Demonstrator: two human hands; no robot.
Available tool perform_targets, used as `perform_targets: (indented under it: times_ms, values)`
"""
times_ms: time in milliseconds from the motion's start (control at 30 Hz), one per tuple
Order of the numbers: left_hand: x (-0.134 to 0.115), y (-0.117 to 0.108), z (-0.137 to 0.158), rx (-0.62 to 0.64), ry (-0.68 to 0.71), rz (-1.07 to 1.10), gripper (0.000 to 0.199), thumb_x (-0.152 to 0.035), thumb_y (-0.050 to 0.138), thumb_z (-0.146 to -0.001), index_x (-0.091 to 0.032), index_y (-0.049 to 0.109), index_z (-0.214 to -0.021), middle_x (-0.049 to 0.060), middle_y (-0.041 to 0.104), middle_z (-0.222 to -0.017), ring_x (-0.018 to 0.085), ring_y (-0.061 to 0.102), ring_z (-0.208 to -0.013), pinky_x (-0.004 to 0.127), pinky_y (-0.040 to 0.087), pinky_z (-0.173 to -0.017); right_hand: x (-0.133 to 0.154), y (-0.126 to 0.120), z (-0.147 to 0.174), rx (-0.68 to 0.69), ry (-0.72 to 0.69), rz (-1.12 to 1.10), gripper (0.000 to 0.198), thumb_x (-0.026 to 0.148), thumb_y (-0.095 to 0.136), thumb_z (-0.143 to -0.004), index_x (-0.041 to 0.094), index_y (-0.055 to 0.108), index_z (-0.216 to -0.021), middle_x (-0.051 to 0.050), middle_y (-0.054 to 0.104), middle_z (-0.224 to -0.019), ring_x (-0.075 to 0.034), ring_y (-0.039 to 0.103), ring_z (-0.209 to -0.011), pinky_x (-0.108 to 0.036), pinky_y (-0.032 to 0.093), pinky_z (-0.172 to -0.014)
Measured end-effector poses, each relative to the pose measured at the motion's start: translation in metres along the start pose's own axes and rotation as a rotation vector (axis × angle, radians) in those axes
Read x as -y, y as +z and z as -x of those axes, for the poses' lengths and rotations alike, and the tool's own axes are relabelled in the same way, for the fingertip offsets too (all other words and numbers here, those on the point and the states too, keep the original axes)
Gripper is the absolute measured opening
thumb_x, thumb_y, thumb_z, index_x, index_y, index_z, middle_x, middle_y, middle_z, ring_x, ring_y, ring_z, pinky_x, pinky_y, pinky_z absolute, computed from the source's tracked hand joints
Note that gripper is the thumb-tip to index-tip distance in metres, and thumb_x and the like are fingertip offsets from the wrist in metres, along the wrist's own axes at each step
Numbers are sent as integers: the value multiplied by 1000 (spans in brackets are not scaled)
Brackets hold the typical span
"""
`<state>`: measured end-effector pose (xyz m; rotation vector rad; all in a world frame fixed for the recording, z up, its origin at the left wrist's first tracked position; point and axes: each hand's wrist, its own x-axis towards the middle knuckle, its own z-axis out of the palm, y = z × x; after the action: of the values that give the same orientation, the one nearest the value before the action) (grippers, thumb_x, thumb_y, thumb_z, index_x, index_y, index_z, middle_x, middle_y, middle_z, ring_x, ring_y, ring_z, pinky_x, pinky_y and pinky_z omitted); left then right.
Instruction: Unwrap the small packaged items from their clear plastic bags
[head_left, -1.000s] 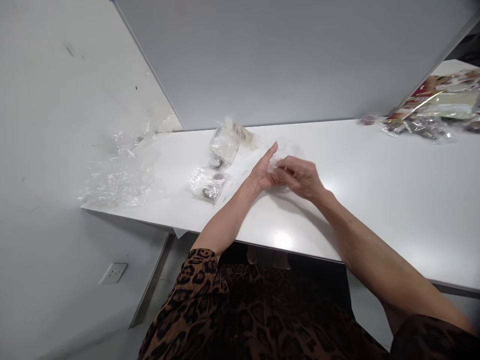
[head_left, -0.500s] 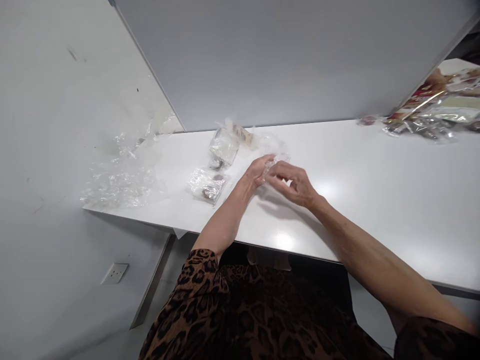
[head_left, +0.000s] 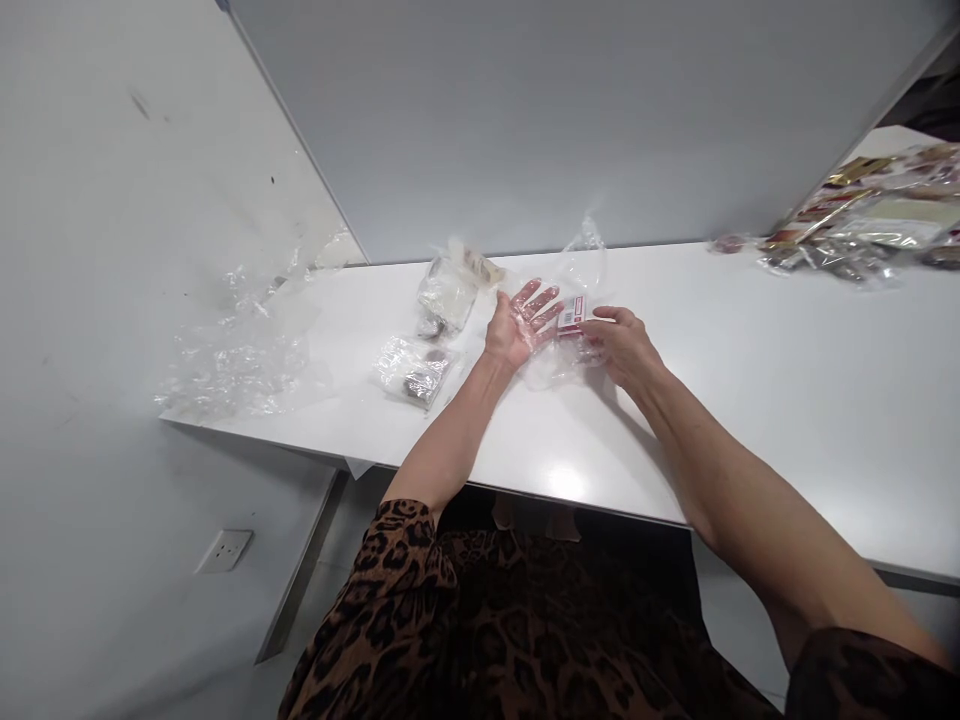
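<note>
Change since earlier frames: both hands have parted; the left hand has opened flat and a clear plastic bag now stands spread between them, where before they were bunched together over it.
Left hand (head_left: 517,322): palm up, fingers spread wide, lying inside or under the film; which of the two cannot be told, since the fingers show through it.
Right hand (head_left: 624,345): closed on the near right edge of the clear plastic bag (head_left: 564,330); fingertips hidden behind the film and the knuckles.
Bag position: just above the tabletop (head_left: 750,360), between the two hands, its far corner sticking up toward the rear panel.
Bag content: a small red-and-white card (head_left: 571,316) near the right thumb; print too small to read, and whether it sits inside the bag or is stuck to it is unclear.
Left of the hands: small packet with dark pieces (head_left: 414,368) lies flat, near the left wrist; contents not identifiable.
Further back: crumpled clear pouch (head_left: 448,293), with a second wrapper partly hidden behind it.
Far left edge: loose heap of clear film (head_left: 240,345), overhanging the tabletop corner, outline hard to trace against the wall.
Far right: pile of glossy wrapped packs (head_left: 862,225), cut off by the frame edge.
Foreground: leopard-print sleeve (head_left: 397,560) covers the left upper arm.
</note>
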<state>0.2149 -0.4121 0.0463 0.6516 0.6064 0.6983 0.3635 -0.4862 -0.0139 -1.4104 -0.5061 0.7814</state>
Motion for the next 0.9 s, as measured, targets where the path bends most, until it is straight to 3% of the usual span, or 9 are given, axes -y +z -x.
perform_targets:
  times_ms: [67, 167, 267, 367, 500, 600, 667, 767, 900]
  values:
    - [0, -2, -3, -9, 20, 65, 64, -60, 20, -110, -26, 67, -136, 10, 77, -120, 25, 73, -120, 44, 58, -100, 0, -3, -3, -34, -46, 39, 53, 33, 77, -51, 28, 51, -96, -1, 58, -88, -19, 55, -72, -32, 44, -57]
    - [2, -3, -5, -36, 29, 143, 66, -58, 17, -111, -23, 66, -139, 10, 77, -102, 23, 75, -112, 42, 60, -99, 3, -5, -2, -112, -95, 97, 50, 39, 75, -56, 28, 53, -99, -4, 59, -102, -22, 59, -85, -37, 49, -66]
    - [4, -1, -6, -53, 36, 153, 62, -54, 20, -112, -23, 67, -139, 9, 75, -94, 21, 76, -109, 38, 61, -97, 4, -2, 3, -85, -97, 220, 59, 53, 79, -61, 28, 54, -108, -7, 59, -114, -28, 60, -102, -47, 53, -85]
    - [6, 1, -4, -26, 97, 148, 58, -48, 22, -113, -23, 68, -138, 9, 75, -93, 21, 74, -114, 38, 61, -98, 1, 2, 9, -18, -188, 317, 72, 59, 83, -60, 29, 51, -118, -10, 57, -124, -34, 56, -117, -55, 49, -100]
    - [0, 6, 3, 15, 222, 107, 54, -44, 25, -114, -22, 68, -139, 9, 74, -98, 22, 72, -120, 39, 62, -99, -3, 2, 9, 32, -235, 340, 76, 55, 82, -61, 31, 49, -125, -11, 55, -130, -36, 53, -121, -58, 49, -99]
    - [-10, 12, 15, -12, 268, 35, 53, -45, 27, -114, -24, 66, -142, 8, 73, -104, 18, 71, -120, 30, 61, -95, 0, 1, 7, 5, -220, 308, 70, 48, 81, -60, 31, 50, -121, -10, 56, -127, -33, 55, -116, -55, 51, -97]
    - [-15, 16, 23, -47, 258, 2, 52, -45, 28, -114, -25, 64, -146, 8, 73, -104, 17, 71, -116, 25, 61, -89, 6, 2, 8, 22, -169, 202, 69, 52, 80, -62, 31, 49, -120, -9, 57, -126, -31, 58, -115, -52, 52, -94]
    - [-18, 18, 31, -47, 246, -9, 51, -42, 28, -114, -27, 65, -145, 7, 71, -97, 14, 71, -103, 20, 60, -84, 20, 4, 16, 124, -130, 41, 75, 62, 80, -66, 31, 46, -125, -9, 59, -130, -30, 59, -121, -48, 52, -95]
    - [-16, 19, 35, -77, 286, -105, 42, -40, 39, -112, -32, 72, -136, 4, 68, -90, 11, 69, -89, 21, 59, -87, 30, 8, 28, 298, -139, -24, 84, 56, 89, -59, 32, 46, -127, -9, 63, -132, -28, 61, -123, -47, 49, -104]
